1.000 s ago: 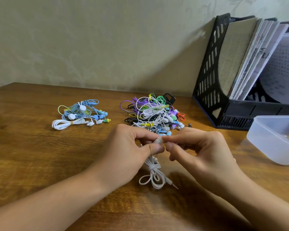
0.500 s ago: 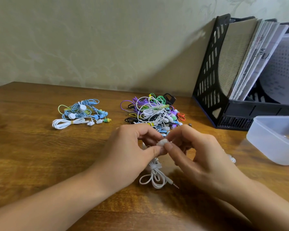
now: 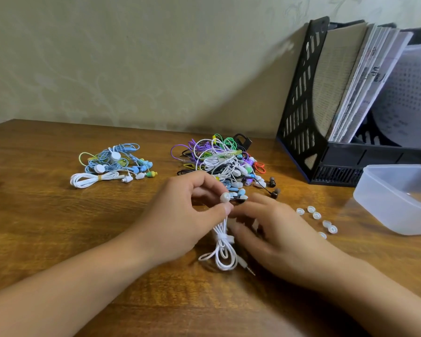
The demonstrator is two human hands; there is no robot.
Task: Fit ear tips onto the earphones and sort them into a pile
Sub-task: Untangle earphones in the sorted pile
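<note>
While the left hand pinched a white earbud between thumb and fingertips, its bundled white cable trailed down onto the wooden table. Just beside it the right hand was blurred, fingers loosely spread and holding nothing. Clear ear tips lay near a translucent tub. Behind were a tangled earphone heap and a smaller pile.

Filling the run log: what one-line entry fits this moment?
left hand: holds white earphone | right hand: blurred, over cable | loose ear tips: on table | sorted pile: far left
</note>
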